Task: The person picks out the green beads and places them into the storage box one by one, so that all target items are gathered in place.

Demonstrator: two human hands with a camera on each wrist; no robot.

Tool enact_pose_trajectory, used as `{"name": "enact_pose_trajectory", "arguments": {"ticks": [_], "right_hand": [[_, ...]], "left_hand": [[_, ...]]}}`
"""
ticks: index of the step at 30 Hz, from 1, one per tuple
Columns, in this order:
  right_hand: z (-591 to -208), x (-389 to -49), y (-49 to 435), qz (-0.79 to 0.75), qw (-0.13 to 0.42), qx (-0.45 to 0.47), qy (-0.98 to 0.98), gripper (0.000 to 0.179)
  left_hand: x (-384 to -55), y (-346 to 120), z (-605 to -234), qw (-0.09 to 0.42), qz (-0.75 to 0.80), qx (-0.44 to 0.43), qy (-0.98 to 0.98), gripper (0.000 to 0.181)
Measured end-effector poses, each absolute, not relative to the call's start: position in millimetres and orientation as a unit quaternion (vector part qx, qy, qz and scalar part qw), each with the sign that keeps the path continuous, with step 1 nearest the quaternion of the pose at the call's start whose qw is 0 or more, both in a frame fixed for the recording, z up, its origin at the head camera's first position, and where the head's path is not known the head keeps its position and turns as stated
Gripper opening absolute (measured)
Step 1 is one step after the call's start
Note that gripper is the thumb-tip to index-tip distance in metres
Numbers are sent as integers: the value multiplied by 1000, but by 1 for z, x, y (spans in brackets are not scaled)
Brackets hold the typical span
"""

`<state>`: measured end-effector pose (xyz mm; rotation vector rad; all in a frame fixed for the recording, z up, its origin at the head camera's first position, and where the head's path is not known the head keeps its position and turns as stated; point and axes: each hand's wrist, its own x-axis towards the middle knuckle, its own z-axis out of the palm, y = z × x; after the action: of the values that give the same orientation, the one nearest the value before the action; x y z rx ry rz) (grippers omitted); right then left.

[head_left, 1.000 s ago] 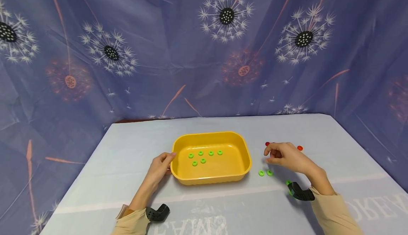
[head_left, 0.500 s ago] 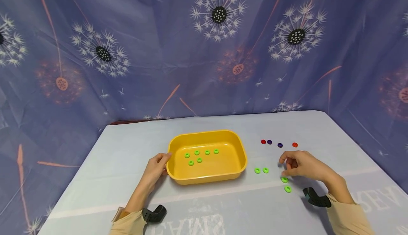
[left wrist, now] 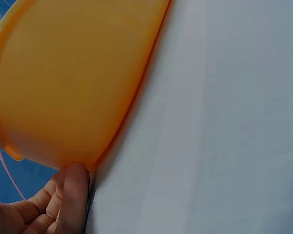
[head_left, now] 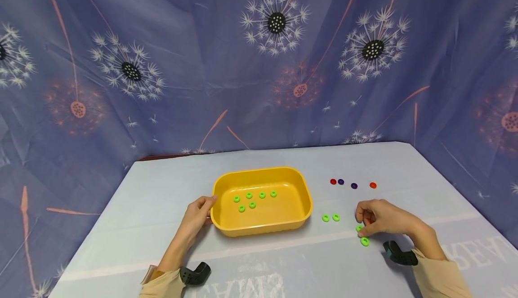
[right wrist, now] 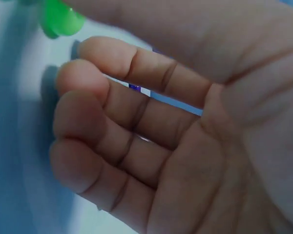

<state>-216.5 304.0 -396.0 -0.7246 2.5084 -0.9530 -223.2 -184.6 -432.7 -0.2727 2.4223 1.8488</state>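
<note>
One green ring [head_left: 364, 241] is found nearest. Just beyond, a second ring [head_left: 358, 228] is partly covered by the thumb of the right hand [head_left: 382, 217]; contact cannot be told. That hand's fingers are loosely bent, parted from the thumb. Two more rings [head_left: 336, 217] lie between it and the yellow tray [head_left: 279, 212], whose left end is gripped by the left hand [head_left: 197, 214]. The tray is smooth and round-cornered; six glossy rings [head_left: 252, 205] are held inside. Farther off, red and purple beads [head_left: 354, 185] are spread before a wrinkled curtain [head_left: 202, 60].
</note>
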Motion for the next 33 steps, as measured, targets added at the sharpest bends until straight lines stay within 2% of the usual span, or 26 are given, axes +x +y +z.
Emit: {"name": "enact_pose_trajectory", "arguments": {"ticks": [20,33], "right_hand": [[-399,-224,302,-343,159,-245,893,23],[-417,-222,305,-378,113,-250,884,18]], "left_hand": [[-221,-191,-435,37,605,-88,790,43],[-219,-185,-435,24,606,-91,790,39]]}}
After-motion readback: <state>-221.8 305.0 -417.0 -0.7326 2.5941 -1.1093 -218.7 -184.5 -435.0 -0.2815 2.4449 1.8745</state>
